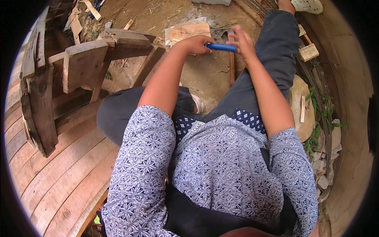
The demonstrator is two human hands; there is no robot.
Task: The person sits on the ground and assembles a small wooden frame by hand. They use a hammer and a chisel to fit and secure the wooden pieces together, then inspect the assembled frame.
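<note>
At one o'clock, the left hand (196, 45) is gripping a slim blue bar-shaped object (221, 47) in closed fingers; the right hand's (244, 46) blurred, half-spread fingers are meeting its three-o'clock end, contact unclear.

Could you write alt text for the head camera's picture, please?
A person's left hand holds a slim blue object, its other end at the right hand. Beyond are bare dirt and a wooden-handled tool; a rough timber structure stands at left.

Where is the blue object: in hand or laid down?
In hand: the left hand holds one end of the blue object; the right hand is at the other, contact unclear.
</note>
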